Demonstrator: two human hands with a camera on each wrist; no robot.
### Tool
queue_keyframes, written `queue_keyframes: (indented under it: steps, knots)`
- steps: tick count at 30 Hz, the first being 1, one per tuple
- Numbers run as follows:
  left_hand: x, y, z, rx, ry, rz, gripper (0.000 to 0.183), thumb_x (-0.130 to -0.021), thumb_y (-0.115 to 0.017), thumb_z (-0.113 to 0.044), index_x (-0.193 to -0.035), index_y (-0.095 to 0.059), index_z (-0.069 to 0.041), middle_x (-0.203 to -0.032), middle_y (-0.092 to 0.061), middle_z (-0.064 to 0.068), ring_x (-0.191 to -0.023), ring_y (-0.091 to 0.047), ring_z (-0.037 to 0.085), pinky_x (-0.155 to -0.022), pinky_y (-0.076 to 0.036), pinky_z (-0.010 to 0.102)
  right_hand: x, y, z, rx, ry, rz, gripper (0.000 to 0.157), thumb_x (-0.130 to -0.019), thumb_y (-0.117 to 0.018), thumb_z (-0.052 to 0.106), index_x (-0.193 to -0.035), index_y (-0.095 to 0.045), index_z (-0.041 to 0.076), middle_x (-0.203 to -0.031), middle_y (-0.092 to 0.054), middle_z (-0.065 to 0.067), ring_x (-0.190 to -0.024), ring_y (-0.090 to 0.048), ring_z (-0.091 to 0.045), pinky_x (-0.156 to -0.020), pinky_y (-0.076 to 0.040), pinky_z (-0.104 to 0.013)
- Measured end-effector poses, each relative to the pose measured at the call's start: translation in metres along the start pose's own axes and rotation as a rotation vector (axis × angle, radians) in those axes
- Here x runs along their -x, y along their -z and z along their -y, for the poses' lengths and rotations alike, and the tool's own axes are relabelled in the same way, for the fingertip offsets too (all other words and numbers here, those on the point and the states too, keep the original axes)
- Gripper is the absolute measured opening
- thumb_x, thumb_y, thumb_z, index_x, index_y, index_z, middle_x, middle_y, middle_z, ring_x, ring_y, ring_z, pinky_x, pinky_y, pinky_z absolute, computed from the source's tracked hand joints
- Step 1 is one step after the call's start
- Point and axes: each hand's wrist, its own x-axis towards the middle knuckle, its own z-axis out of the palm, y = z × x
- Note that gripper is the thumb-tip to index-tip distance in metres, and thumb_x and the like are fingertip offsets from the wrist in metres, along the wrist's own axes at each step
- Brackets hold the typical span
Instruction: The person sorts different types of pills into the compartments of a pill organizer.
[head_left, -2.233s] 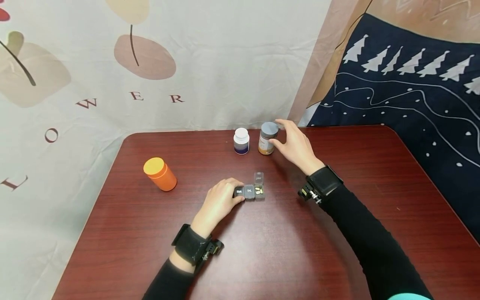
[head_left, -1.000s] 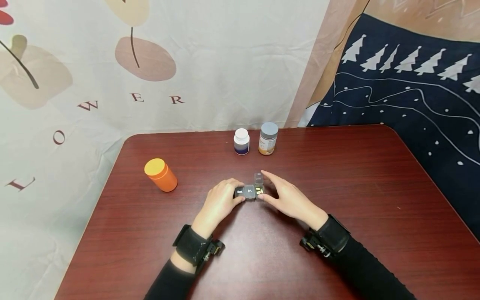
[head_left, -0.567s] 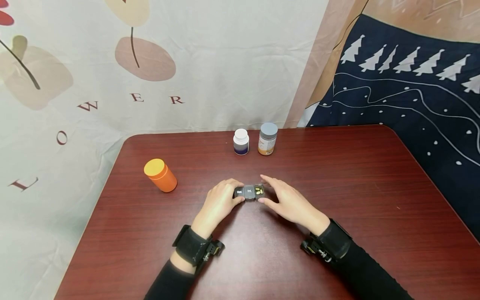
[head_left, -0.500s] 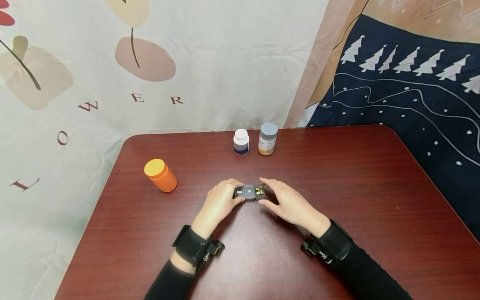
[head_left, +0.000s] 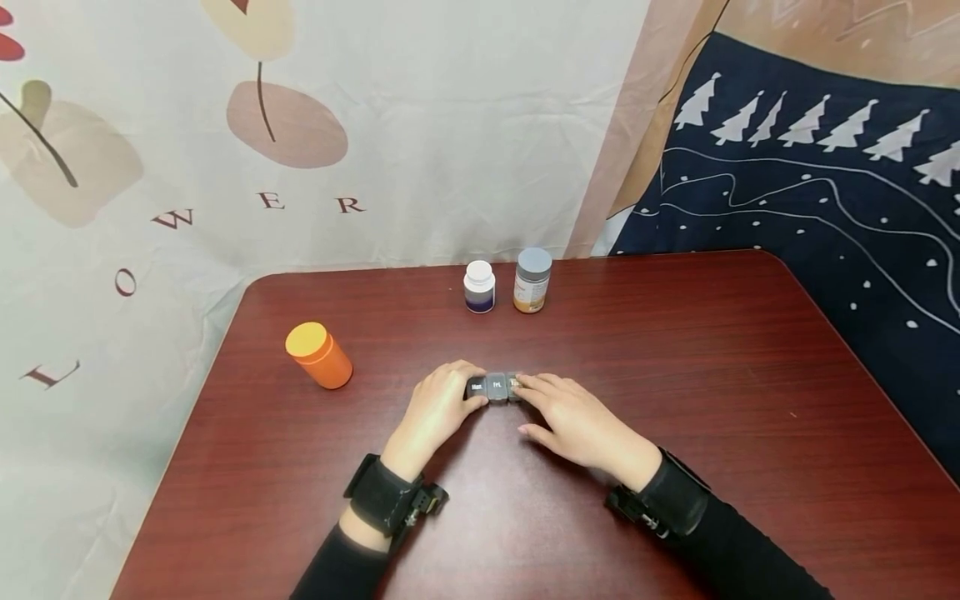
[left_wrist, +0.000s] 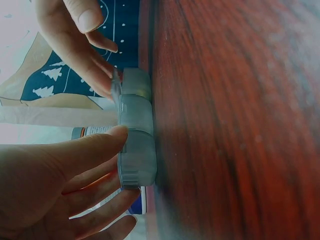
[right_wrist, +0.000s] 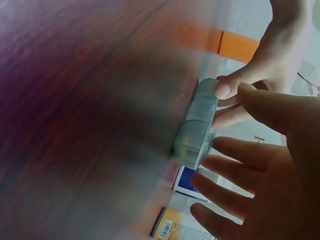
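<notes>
A small grey pill organizer (head_left: 497,386) with three lidded compartments in a row lies on the table. My left hand (head_left: 441,404) holds its left end, thumb on the near side and fingers on the far side. At the other end, my right hand (head_left: 581,422) has its fingers over the lid, its thumb apart on the near side. In the left wrist view the organizer's far lid (left_wrist: 116,87) stands slightly raised, with right-hand fingertips against it. The right wrist view shows the pill organizer (right_wrist: 197,120) with the right fingers spread, index tip at the lid.
An orange bottle with a yellow cap (head_left: 321,357) stands on the left of the dark red table (head_left: 675,350). At the back edge are a white-capped bottle (head_left: 479,287) and a grey-capped bottle (head_left: 532,282). Printed cloth (head_left: 450,125) hangs behind.
My right hand has left the grey-capped bottle and come to the pill organizer. The upright right lid has swung down over the pills, and my right fingers now cover it. The left hand stays put.
</notes>
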Motion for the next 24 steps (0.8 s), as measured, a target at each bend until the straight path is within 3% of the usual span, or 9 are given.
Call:
queue_keyframes:
  steps: [17,24]
  knots:
    - [0.0007,0.0015,0.0006,-0.001,-0.008,-0.007,0.035,-0.085,-0.080,-0.022,-0.117,-0.072,-0.010,-0.114,-0.069,0.003,-0.107,-0.064,0.025,-0.086,-0.053,0.047,0.0028,-0.0010,0.0097,0.029,-0.038,0.112,0.063,-0.093,-0.070,0.032,-0.140,-0.050,-0.005,-0.149,-0.043,-0.020,-0.129,-0.049,-0.034,-0.103,-0.042,-0.051]
    - [-0.0008,0.0017,0.0024,0.050,-0.014,0.017,0.035,-0.085,-0.080,-0.020,-0.118,-0.071,-0.009,-0.116,-0.068,0.004,-0.109,-0.063,0.025,-0.090,-0.051,0.045,-0.0008,0.0024,0.0095,0.177,0.008,0.074,0.053,-0.092,-0.071,0.030,-0.134,-0.060,-0.001,-0.141,-0.054,-0.015,-0.125,-0.052,-0.032,-0.102,-0.042,-0.048]
